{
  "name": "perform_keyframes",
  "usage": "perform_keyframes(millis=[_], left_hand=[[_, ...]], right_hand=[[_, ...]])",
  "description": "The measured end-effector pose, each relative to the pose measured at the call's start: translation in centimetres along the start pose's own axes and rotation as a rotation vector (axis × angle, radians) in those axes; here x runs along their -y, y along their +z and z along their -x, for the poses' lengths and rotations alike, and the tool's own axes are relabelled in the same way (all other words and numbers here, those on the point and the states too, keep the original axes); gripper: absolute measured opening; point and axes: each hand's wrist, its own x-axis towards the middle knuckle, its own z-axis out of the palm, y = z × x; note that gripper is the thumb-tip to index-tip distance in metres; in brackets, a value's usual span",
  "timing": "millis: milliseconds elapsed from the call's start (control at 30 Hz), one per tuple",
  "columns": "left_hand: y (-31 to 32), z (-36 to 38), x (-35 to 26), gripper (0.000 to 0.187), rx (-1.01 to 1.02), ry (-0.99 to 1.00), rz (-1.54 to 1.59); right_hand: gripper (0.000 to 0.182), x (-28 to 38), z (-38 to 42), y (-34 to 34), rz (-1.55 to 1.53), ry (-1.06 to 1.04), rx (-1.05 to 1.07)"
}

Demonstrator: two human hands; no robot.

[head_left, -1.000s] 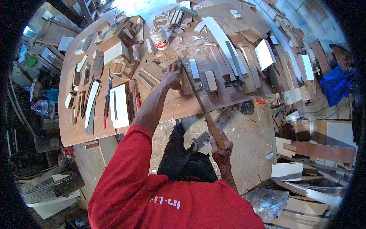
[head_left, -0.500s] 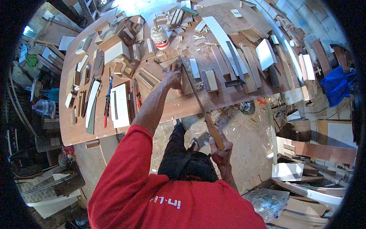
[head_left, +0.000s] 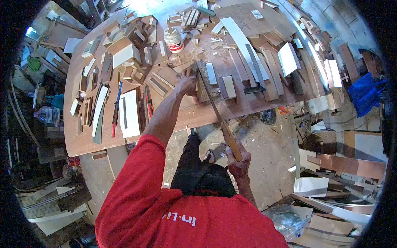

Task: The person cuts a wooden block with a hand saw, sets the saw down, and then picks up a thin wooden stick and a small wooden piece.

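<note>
My right hand (head_left: 239,160) is wrapped round the wooden handle of a hand saw (head_left: 230,139), in front of the table's near edge. The saw's thin blade runs forward from there over the tabletop, along the right side of a wooden piece (head_left: 202,92). On that piece my left hand (head_left: 188,81) presses down from above, fingers bent over it, and hides part of it. Just left of the hand lies a small wooden frame (head_left: 160,84). A short block with a pale top (head_left: 228,87) sits right of the blade.
The brown worktable (head_left: 182,120) carries many wood offcuts and sawdust. A white tub (head_left: 173,41) stands behind my left hand. Red-and-black clamps (head_left: 149,101) lie to the left, a dark try square (head_left: 254,89) to the right. Scrap boards (head_left: 331,190) pile up at lower right.
The saw and my right hand have shifted very slightly. My left hand stays in place on the wooden piece.
</note>
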Motion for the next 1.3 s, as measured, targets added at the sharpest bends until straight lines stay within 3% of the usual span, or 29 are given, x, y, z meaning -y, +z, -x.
perform_keyframes(millis=[100, 267, 500, 700, 767, 900, 1000, 1067, 1300], left_hand=[[0.1, -0.2, 0.1, 0.102, 0.057, 0.012, -0.029], [1.3, -0.6, 0.8, 0.105, -0.048, 0.034, 0.005], [-0.2, -0.1, 0.0, 0.106, 0.043, -0.005, 0.005], [0.8, -0.9, 0.8, 0.106, 0.022, 0.014, -0.007], [0.6, -0.4, 0.5, 0.104, -0.012, 0.012, 0.056], [0.5, -0.6, 0.7, 0.106, 0.017, 0.040, 0.022], [0.9, -0.8, 0.7, 0.110, 0.051, -0.007, -0.002], [2.1, -1.4, 1.4, 0.111, -0.037, 0.058, 0.054], [0.9, -0.5, 0.6, 0.115, -0.018, 0.038, 0.075]], right_hand=[[0.040, -0.2, -0.5, 0.1, 0.021, -0.062, 0.007], [0.038, -0.1, -0.3, -0.4, 0.093, -0.002, 0.081], [0.038, -0.6, -0.4, 0.0, 0.050, 0.077, 0.066], [0.041, -0.3, -1.4, 0.5, 0.077, -0.115, -0.019], [0.042, 0.0, -0.5, 0.0, -0.002, 0.089, 0.024], [0.043, 2.0, -1.3, 0.0, -0.045, 0.034, 0.028], [0.042, 2.2, -1.0, -0.2, -0.052, 0.204, 0.059], [0.042, 1.0, -1.3, 0.3, 0.111, -0.010, 0.034], [0.039, -0.1, -1.3, 0.3, 0.035, -0.003, -0.013]])
